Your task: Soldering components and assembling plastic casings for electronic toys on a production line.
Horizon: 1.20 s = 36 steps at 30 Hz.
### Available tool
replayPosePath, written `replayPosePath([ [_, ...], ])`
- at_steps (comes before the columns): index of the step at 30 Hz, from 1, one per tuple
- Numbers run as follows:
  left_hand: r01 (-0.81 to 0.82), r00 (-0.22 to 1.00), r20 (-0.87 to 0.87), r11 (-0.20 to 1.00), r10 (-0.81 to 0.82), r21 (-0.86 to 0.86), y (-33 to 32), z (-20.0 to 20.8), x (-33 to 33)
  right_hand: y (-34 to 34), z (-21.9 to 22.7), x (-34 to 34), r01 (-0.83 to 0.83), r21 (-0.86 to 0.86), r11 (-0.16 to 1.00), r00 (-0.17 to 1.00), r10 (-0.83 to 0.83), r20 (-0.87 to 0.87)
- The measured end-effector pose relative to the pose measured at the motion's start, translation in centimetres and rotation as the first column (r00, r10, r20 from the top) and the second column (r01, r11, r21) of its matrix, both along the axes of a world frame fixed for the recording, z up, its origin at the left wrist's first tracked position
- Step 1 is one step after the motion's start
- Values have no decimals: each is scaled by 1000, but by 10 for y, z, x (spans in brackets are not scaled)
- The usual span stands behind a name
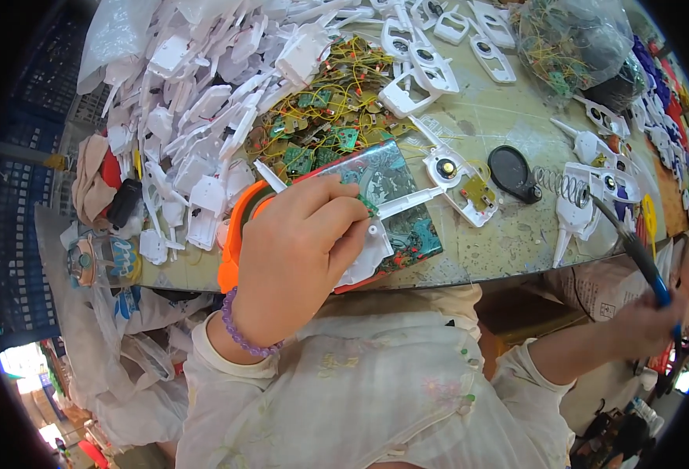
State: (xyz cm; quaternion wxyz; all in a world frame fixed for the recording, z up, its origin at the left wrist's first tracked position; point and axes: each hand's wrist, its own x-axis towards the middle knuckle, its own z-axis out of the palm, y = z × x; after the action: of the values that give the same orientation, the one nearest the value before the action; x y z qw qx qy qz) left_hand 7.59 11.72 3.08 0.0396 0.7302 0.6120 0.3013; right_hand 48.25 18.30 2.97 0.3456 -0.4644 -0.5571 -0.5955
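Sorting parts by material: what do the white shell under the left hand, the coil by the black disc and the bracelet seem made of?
White shell: moulded plastic, matte, with thin formed edges. Coil: looks like bare metal wire, grey and shiny. Bracelet: purple beads, glossy, either glass, stone or plastic.

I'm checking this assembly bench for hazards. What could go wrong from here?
The soldering iron in the right hand points toward white plastic shells; it might scorch them. The left hand presses a white shell near the table edge; it could slip off. The heap of wired circuit boards may snag.
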Motion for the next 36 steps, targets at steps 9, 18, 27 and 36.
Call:
replayPosePath([
  [9,7,1000,9,999,-7,32,2,-7,-4,-11,-23,-99,-874,478,82,-322,640,-698],
  [18,5,998,64,998,-9,63,1,-12,-3,-13,-33,-136,-891,452,-47,-393,579,-714],
  [27,-7,999,41,997,3,78,1,-11,-1,-11,-31,-153,-945,268,-185,-326,563,-760],
  [36,-16,1000,-2,996,16,85,3,-10,1,-10,-30,-165,-955,181,-236,-281,522,-805],
])
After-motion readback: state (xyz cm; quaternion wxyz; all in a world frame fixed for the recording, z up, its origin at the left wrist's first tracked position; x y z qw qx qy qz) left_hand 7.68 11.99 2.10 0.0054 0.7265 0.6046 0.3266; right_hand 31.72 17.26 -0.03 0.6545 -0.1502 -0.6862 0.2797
